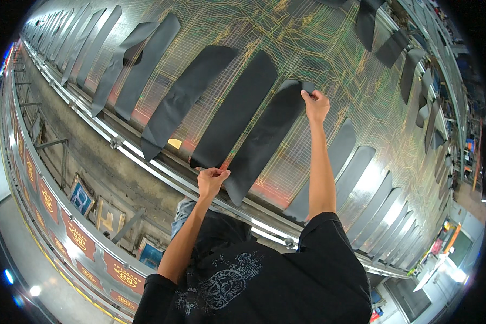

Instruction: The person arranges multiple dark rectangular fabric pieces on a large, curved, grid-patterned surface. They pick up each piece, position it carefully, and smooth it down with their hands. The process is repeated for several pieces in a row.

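Observation:
A long dark fabric panel [268, 132] lies slantwise on the long printing table [302, 40], whose surface is covered with yellow, green and red lines. My right hand [315, 106] is closed in a pinch on the panel's far end, where a corner is lifted and folded. Lower down, my left hand [210, 181] pinches at the panel's near left edge, by the table's front. Just left of it rests another dark panel [235, 110], laid flat, with its near end close to my left fingers. A third panel [186, 97] farther left looks wrinkled, with its near end bent over.
More dark panels run along the table to the left [146, 67] and right [356, 167], and several hang over the far side [405, 54]. A metal rail [162, 175] follows the front edge. Behind me, framed screens [110, 216] stand below another table with brown printed pieces [80, 235].

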A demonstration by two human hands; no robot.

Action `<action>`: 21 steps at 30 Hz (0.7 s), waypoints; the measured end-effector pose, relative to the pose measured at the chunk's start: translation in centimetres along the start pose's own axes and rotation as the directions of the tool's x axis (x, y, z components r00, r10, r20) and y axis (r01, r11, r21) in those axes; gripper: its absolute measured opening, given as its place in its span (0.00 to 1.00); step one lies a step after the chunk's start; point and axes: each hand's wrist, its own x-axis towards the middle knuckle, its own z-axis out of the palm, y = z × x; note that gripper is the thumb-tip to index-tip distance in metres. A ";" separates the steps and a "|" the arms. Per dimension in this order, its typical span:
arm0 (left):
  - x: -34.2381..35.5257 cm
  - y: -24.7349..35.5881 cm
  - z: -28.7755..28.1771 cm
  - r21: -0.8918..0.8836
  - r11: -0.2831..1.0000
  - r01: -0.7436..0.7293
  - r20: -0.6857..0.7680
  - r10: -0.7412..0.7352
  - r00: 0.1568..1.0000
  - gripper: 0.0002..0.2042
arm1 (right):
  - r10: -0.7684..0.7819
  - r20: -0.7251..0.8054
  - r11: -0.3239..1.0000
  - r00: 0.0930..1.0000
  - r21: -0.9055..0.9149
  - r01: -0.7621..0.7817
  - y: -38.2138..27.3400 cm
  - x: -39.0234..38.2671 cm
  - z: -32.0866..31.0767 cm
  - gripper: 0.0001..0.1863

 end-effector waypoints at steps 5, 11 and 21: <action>0.2 -0.4 0.1 -0.009 1.000 -0.014 -0.015 0.014 1.000 0.16 | -0.058 -0.049 0.998 0.997 -0.035 0.057 0.2 -0.1 0.1 0.19; 0.1 -0.3 0.3 -0.029 1.000 -0.005 -0.025 0.004 1.000 0.16 | -0.075 -0.073 0.997 0.994 0.020 0.077 0.0 -0.4 0.3 0.19; 0.2 -0.5 0.3 -0.024 1.000 0.003 -0.025 -0.004 1.000 0.16 | -0.057 -0.050 0.998 0.997 0.002 0.057 -0.3 -0.5 0.1 0.17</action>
